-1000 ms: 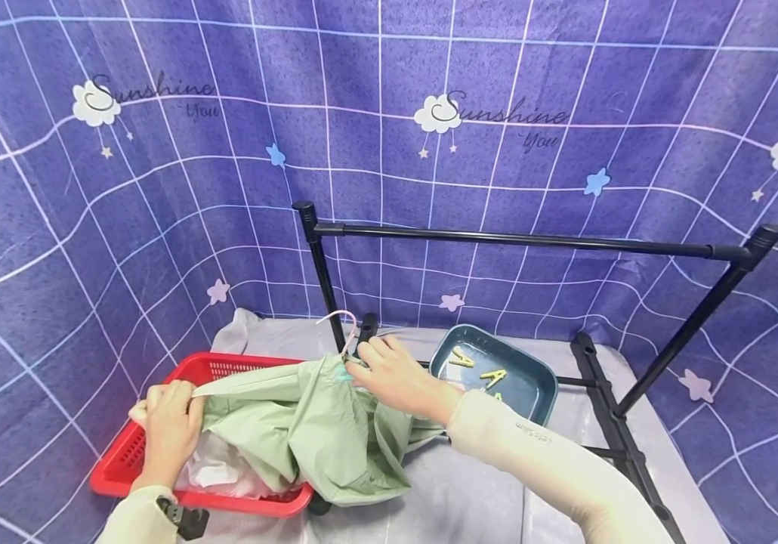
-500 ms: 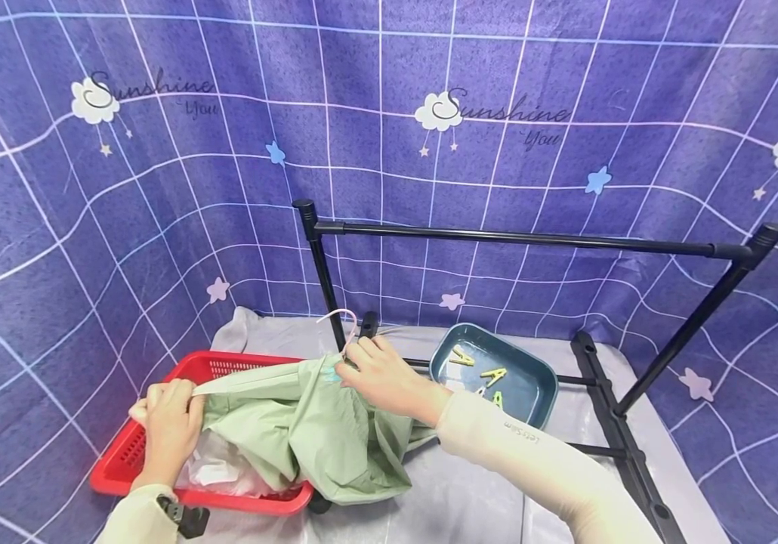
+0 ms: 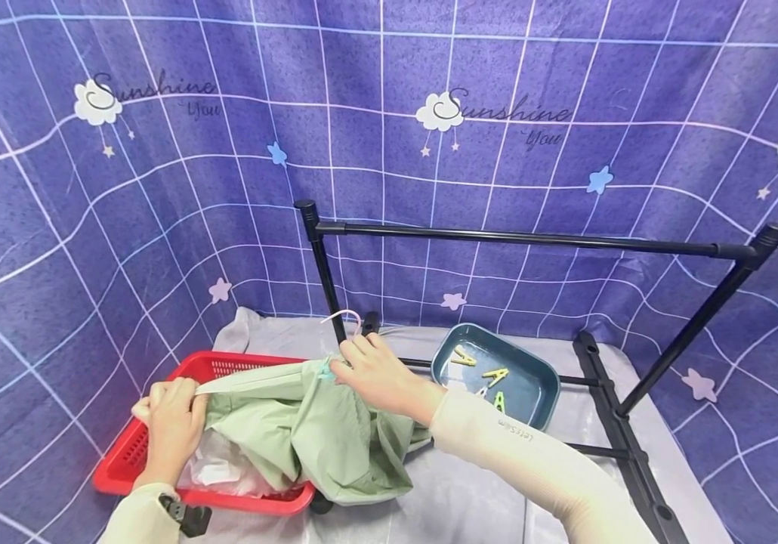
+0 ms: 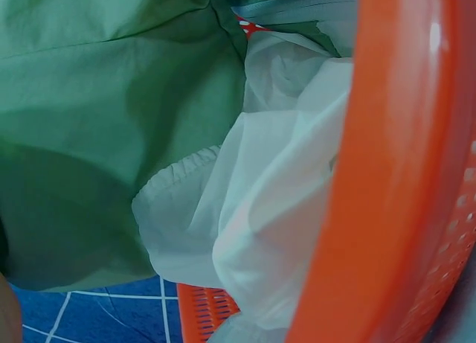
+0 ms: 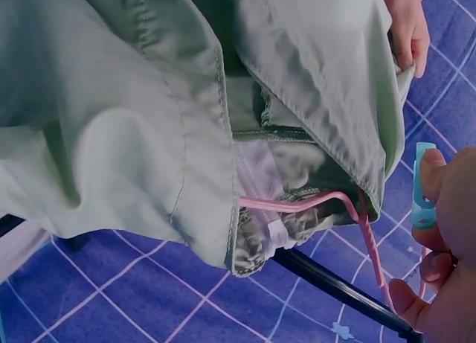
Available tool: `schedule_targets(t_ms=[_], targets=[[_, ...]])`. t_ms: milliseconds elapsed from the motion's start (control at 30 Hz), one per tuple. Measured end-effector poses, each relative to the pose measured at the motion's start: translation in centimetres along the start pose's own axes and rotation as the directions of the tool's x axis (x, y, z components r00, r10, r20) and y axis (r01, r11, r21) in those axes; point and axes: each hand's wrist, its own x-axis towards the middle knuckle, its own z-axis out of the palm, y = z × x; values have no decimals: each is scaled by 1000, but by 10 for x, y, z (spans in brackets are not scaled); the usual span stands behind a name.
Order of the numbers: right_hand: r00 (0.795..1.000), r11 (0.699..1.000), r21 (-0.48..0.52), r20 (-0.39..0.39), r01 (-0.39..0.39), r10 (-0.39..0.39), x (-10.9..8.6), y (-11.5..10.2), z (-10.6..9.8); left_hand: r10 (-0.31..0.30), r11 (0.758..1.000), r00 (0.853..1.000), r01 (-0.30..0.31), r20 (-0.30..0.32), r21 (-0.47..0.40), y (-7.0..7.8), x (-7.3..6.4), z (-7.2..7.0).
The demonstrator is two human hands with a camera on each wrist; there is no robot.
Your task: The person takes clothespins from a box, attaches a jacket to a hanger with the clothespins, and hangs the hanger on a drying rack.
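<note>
My left hand (image 3: 173,419) grips one end of a light green garment's (image 3: 334,438) edge, above the red basket (image 3: 246,502). The cloth stretches from there to a pink hanger (image 3: 347,313), whose hook stands up behind my right hand (image 3: 382,378). In the right wrist view, my right thumb and finger pinch a teal clothespin (image 5: 424,185) just off the garment's edge, while the other fingers curl at the pink hanger wire (image 5: 372,254). The hanger's arm runs inside the garment's opening. White cloth (image 4: 275,202) lies in the basket under the garment.
A black clothes rack (image 3: 518,239) stands behind, its bar across the middle. On the grey sheet (image 3: 470,483), a dark blue tray (image 3: 545,378) holds several clothespins (image 3: 495,376), right of my right hand. Purple patterned curtains (image 3: 498,166) enclose the back and sides.
My right hand has shifted slightly left along the garment's edge with the clothespin, and more of the tray's clothespins show past the sleeve. My left hand keeps its grip in place.
</note>
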Motion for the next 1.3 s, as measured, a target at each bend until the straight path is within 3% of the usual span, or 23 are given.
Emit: schedule_targets(t_ms=[300,733,1000,1300], targets=[[1000,1000,-7,-20,3,-3,6,-5,1,0,1000,1000,0,2,-8,1,1,-1],[996,1000,-20,86,-18,20,16,-17,3,8,1000,1000,-9,-13,-11,2,1,-1],[997,1000,-16,71,-22,23,19,-23,7,11,1000,1000,-12,-14,-16,4,2,-2],[999,994,-104,12,-39,41,24,-33,13,-13,1000,1000,13,-3,-16,4,0,-1]])
